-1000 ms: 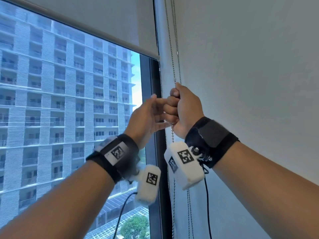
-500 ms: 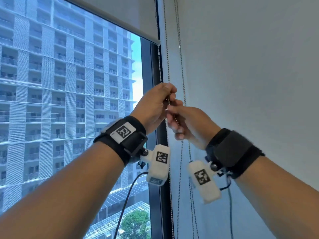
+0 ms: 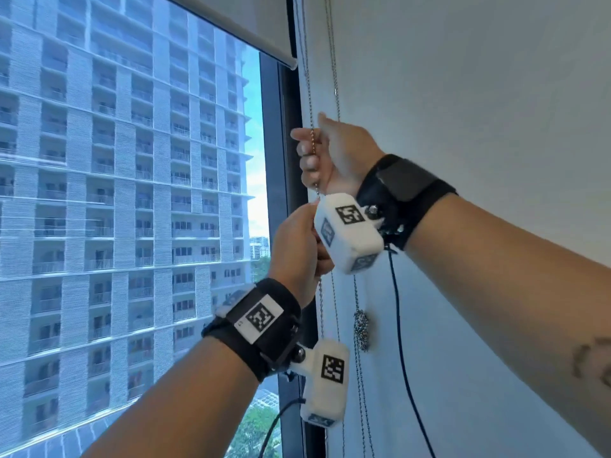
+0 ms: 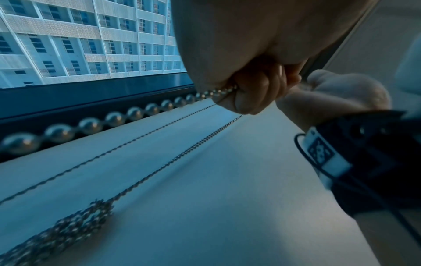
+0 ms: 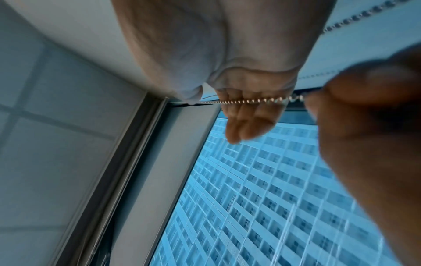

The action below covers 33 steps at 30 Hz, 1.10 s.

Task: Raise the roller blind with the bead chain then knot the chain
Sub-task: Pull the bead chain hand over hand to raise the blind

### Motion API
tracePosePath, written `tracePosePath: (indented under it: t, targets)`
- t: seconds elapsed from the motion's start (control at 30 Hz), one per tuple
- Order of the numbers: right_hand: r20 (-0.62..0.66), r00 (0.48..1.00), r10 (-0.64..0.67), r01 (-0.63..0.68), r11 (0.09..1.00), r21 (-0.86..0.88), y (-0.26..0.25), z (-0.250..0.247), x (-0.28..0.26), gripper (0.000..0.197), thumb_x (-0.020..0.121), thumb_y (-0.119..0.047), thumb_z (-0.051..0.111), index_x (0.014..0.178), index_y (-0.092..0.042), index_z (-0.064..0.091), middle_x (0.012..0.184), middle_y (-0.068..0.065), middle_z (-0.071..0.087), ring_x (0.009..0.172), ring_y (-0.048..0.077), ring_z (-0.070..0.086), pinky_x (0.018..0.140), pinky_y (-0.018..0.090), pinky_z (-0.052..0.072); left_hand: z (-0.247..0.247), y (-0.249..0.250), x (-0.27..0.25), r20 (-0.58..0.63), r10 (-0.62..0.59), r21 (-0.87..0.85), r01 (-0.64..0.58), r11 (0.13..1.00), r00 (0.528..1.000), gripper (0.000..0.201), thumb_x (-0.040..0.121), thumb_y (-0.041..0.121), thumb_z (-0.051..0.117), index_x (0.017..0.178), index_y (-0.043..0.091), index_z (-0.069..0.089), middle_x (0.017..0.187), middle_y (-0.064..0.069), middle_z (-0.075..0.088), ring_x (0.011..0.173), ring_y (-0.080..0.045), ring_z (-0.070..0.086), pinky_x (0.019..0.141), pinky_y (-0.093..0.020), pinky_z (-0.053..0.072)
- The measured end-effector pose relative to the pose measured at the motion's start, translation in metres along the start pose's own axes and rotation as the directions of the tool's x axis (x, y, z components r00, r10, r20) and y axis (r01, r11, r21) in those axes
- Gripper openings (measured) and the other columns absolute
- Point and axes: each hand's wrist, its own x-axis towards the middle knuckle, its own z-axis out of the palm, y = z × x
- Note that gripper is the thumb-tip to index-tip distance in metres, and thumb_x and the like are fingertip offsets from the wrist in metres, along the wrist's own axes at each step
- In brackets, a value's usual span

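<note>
r hand [image 3: 334,150] is up high beside the dark window frame [image 3: 281,160], fingers spread and loose, silver metal bead chain [image 3: 314,145] running across them. l hand [image 3: 297,246] sits just below it, fingers curled tight round the same strand. white fabric roller blind [image 3: 251,24] w/ its bottom bar near the top of the glass. a bunched knot of chain [image 3: 361,328] hangs lower against the white wall [image 3: 479,94].
</note>
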Motion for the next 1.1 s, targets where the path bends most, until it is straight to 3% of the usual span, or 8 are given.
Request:
tracePosePath:
  t: [0.07, 0.13, 0.3, 0.57, 0.77, 0.87, 0.97, 1.1]
  targets:
    - [-0.06, 0.998, -0.012, 0.015, 0.999, 0.047, 0.013, 0.002, -0.001, 0.039, 0.106, -0.04, 0.036, 0.075, -0.019, 0.049, 0.054, -0.005, 0.032, 0.041, 0.01, 0.021, 0.04, 0.021, 0.015, -0.006, -0.009, -0.004, -0.046, 0.01, 0.043, -0.008, 0.999, 0.999, 0.026, 0.098, 0.023, 0.049, 0.074, 0.016, 0.056, 0.062, 0.001, 0.06, 0.056, -0.016, 0.055, 0.066, -0.031, 0.042]
    - [-0.079, 0.996, -0.033, 0.039, 0.997, 0.073, 0.025, 0.004, -0.005, 0.042, 0.105, -0.037, 0.037, 0.065, -0.024, 0.039, 0.05, -0.007, 0.025, 0.039, 0.01, 0.015, 0.04, 0.02, 0.01, -0.013, -0.012, -0.009, -0.018, -0.024, 0.065, 0.025, 0.998, 1.0, 0.025, 0.096, 0.033, 0.051, 0.078, 0.023, 0.064, 0.074, 0.006, 0.067, 0.066, -0.01, 0.061, 0.075, -0.036, 0.048]
    - [-0.082, 0.994, -0.076, 0.086, 0.987, 0.133, 0.04, 0.002, -0.013, 0.04, 0.104, -0.034, 0.037, 0.065, -0.025, 0.036, 0.052, -0.006, 0.019, 0.041, 0.011, 0.011, 0.041, 0.02, 0.01, -0.034, 0.014, 0.007, 0.005, -0.004, 0.108, 0.004, 0.994, 1.0, 0.046, 0.104, 0.042, 0.037, 0.097, 0.009, 0.068, 0.091, -0.011, 0.068, 0.075, -0.021, 0.063, 0.074, -0.035, 0.05]
    - [-0.047, 0.992, -0.116, 0.122, 0.983, 0.136, 0.054, -0.004, -0.028, 0.039, 0.104, -0.035, 0.039, 0.067, -0.025, 0.037, 0.052, -0.006, 0.019, 0.04, 0.01, 0.011, 0.04, 0.021, 0.009, -0.015, 0.075, 0.043, 0.126, 0.04, 0.19, -0.064, 0.98, 0.991, 0.048, 0.105, 0.036, 0.037, 0.122, 0.0, 0.064, 0.086, -0.008, 0.066, 0.074, -0.019, 0.062, 0.077, -0.034, 0.05]
    - [-0.013, 0.996, -0.089, 0.089, 0.994, 0.063, 0.07, -0.013, -0.038, 0.038, 0.104, -0.038, 0.037, 0.069, -0.025, 0.037, 0.057, -0.004, 0.019, 0.042, 0.01, 0.013, 0.044, 0.025, 0.007, 0.007, 0.082, 0.048, 0.108, 0.026, 0.169, -0.044, 0.985, 0.994, 0.028, 0.104, 0.018, 0.038, 0.108, 0.004, 0.062, 0.072, -0.003, 0.059, 0.073, -0.019, 0.066, 0.063, -0.028, 0.046]
    - [0.043, 0.998, -0.046, 0.052, 0.988, -0.144, 0.082, -0.024, -0.044, 0.033, 0.102, -0.032, 0.042, 0.072, -0.019, 0.047, 0.056, -0.002, 0.03, 0.047, 0.013, 0.021, 0.046, 0.028, 0.016, 0.008, 0.068, 0.048, 0.044, 0.052, 0.063, -0.055, 0.997, 0.998, 0.025, 0.103, 0.016, 0.035, 0.093, 0.009, 0.057, 0.058, 0.004, 0.042, 0.047, -0.01, 0.047, 0.07, -0.033, 0.04]
    - [-0.007, 0.998, -0.06, 0.056, 0.96, -0.274, 0.086, -0.039, -0.046, 0.017, 0.092, -0.018, 0.05, 0.081, -0.008, 0.059, 0.065, 0.004, 0.053, 0.056, 0.017, 0.042, 0.054, 0.03, 0.036, 0.002, 0.063, 0.046, -0.047, 0.06, 0.01, -0.059, 0.998, 0.997, 0.026, 0.101, 0.014, 0.036, 0.08, 0.016, 0.052, 0.054, 0.008, 0.032, 0.044, -0.008, 0.023, 0.04, -0.019, 0.025]
    - [-0.074, 0.99, -0.123, 0.108, 0.978, -0.181, 0.06, -0.041, -0.028, 0.015, 0.094, -0.018, 0.051, 0.085, -0.012, 0.06, 0.077, 0.004, 0.059, 0.075, 0.019, 0.053, 0.068, 0.032, 0.048, 0.005, 0.056, 0.04, -0.073, 0.047, 0.022, -0.046, 0.999, 0.996, 0.027, 0.096, 0.011, 0.036, 0.072, 0.019, 0.046, 0.048, 0.011, 0.029, 0.038, -0.006, 0.019, 0.032, -0.019, 0.016]
